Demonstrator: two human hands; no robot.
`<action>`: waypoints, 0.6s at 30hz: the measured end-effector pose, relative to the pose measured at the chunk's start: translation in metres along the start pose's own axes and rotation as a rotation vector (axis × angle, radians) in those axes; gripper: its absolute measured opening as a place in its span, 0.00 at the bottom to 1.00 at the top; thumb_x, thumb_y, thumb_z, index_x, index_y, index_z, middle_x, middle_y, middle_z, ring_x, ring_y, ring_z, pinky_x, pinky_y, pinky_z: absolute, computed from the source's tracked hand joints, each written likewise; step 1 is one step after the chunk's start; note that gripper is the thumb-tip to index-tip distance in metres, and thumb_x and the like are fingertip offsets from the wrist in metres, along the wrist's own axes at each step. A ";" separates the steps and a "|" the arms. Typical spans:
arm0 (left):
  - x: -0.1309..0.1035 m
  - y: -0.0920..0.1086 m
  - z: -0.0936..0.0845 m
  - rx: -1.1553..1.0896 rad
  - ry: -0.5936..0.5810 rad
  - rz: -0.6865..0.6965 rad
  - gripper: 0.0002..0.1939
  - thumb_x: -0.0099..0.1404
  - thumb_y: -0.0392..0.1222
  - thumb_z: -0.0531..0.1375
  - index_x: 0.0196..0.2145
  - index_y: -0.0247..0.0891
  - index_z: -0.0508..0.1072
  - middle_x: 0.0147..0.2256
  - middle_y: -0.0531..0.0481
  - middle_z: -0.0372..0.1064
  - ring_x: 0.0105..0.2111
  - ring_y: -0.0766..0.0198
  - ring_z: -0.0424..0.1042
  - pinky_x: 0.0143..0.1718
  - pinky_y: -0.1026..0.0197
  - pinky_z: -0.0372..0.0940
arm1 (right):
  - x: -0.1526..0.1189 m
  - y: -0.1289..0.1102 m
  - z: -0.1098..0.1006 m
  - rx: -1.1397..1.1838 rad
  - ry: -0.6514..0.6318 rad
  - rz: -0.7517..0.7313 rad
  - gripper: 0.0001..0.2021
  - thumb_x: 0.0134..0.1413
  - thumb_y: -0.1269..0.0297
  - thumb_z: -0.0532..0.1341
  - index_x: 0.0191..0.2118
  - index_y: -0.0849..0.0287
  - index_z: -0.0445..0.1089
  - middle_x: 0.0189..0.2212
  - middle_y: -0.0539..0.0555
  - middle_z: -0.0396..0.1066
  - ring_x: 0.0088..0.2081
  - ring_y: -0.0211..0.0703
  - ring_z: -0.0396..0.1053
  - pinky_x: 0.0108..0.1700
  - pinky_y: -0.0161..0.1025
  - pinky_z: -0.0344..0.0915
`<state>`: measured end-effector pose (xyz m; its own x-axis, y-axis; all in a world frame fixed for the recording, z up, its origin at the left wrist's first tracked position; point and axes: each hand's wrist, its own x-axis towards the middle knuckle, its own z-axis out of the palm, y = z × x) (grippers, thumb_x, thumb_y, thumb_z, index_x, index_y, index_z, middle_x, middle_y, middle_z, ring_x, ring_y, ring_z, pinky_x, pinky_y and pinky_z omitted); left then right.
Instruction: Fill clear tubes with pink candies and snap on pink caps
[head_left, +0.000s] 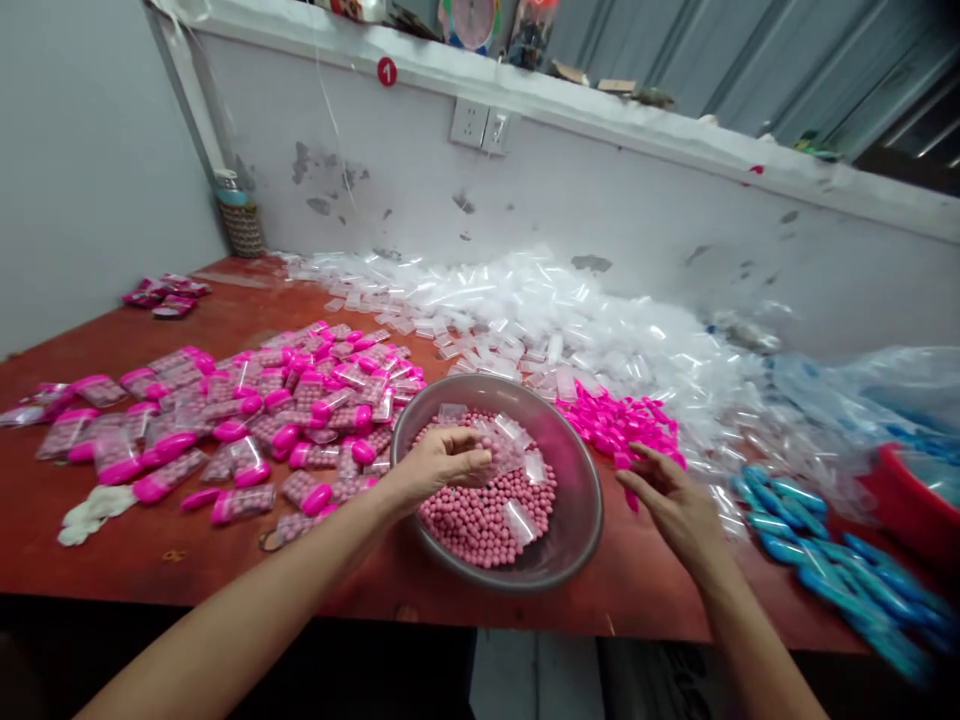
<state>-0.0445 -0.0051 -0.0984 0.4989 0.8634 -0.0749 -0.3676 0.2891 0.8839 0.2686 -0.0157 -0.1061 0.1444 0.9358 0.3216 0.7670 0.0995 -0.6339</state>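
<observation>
My left hand is over a grey bowl of small round pink beads. Its thumb and fingers close on a small clear plastic container that seems to have beads inside. A few other clear containers lie on the beads, one of them a clear container near the front. To the right of the bowl, my right hand pinches a bright pink plastic cap. Just behind that hand is a heap of pink caps.
Filled pink-capped containers spread over the red table at left. Clear empty containers pile along the wall. Blue wrapped pieces and a red basin are at right; a bottle in a woven holder stands back left.
</observation>
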 end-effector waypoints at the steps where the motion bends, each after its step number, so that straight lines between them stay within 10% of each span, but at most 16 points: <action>1: -0.001 -0.001 0.000 0.020 -0.008 0.011 0.14 0.49 0.41 0.63 0.33 0.31 0.71 0.28 0.48 0.68 0.28 0.68 0.67 0.34 0.63 0.64 | -0.001 -0.022 0.002 0.119 -0.071 -0.026 0.22 0.46 0.56 0.58 0.48 0.58 0.62 0.35 0.55 0.70 0.36 0.44 0.69 0.33 0.38 0.66; 7: -0.002 -0.003 0.000 0.148 0.000 0.066 0.12 0.49 0.40 0.62 0.32 0.30 0.72 0.26 0.51 0.64 0.26 0.71 0.63 0.30 0.66 0.59 | -0.007 -0.121 0.033 0.302 -0.299 -0.289 0.16 0.46 0.61 0.60 0.44 0.57 0.66 0.35 0.53 0.70 0.35 0.41 0.68 0.38 0.39 0.66; 18: -0.009 -0.005 -0.004 0.488 -0.009 0.316 0.11 0.54 0.38 0.57 0.34 0.33 0.74 0.28 0.49 0.69 0.28 0.65 0.66 0.30 0.66 0.59 | -0.005 -0.142 0.048 0.146 -0.508 -0.395 0.11 0.49 0.62 0.58 0.39 0.58 0.66 0.31 0.52 0.69 0.33 0.39 0.66 0.35 0.35 0.63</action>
<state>-0.0504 -0.0125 -0.1041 0.4312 0.8726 0.2293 -0.0961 -0.2083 0.9733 0.1293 -0.0183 -0.0513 -0.4707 0.8594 0.1999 0.6045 0.4791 -0.6364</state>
